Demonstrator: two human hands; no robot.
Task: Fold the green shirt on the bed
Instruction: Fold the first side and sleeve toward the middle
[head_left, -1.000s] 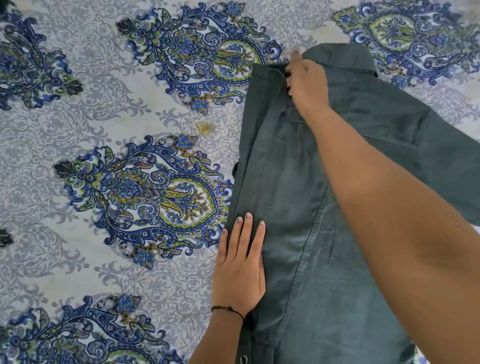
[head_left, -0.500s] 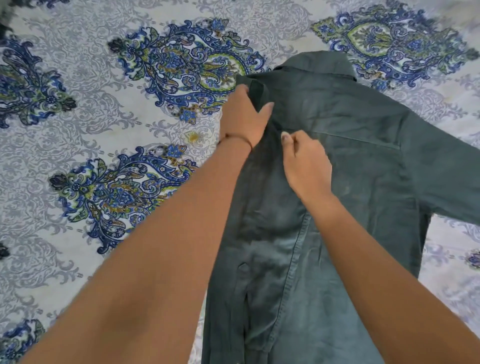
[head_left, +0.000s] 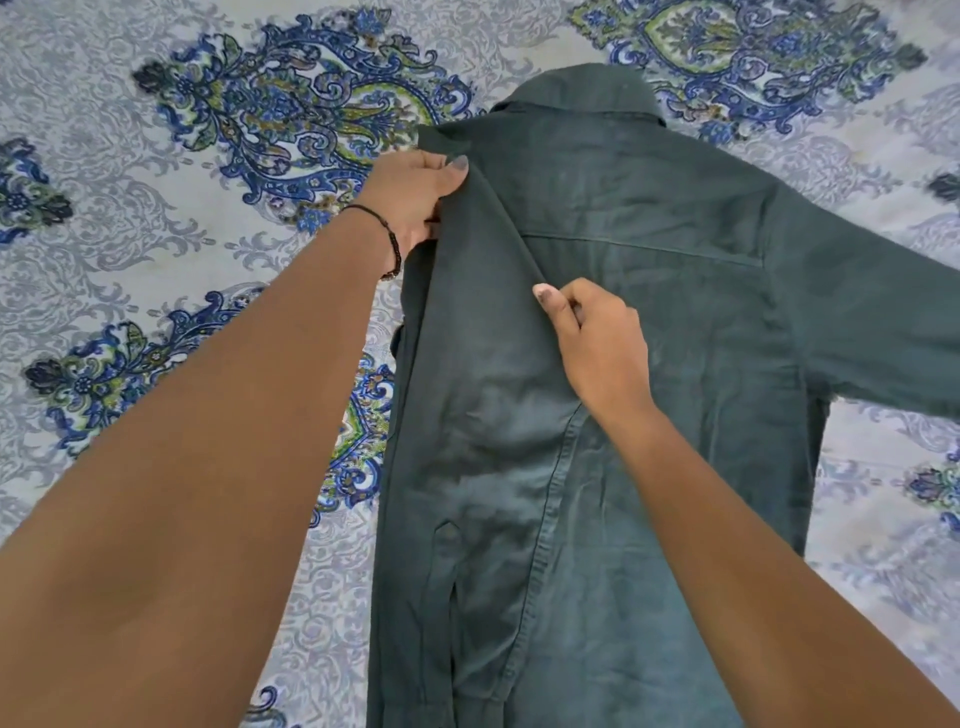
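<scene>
Paisley-printed bedsheet (head_left: 156, 260) spreads under the green shirt (head_left: 649, 218), which lies back-up with its collar (head_left: 582, 88) away from the person. Below the collar, the left hand (head_left: 415, 192) pinches the folded-in shoulder edge; the right hand (head_left: 597, 343) pinches that flap's crease lower down. Step 1, the left side fold, looks underway; next, likely flatten it, then fold the spread sleeve (head_left: 883, 332).

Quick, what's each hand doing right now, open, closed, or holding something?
Left hand: closed, pinching the folded left edge of the green shirt near the shoulder.
Right hand: closed, pinching the shirt's fold lower down.
</scene>
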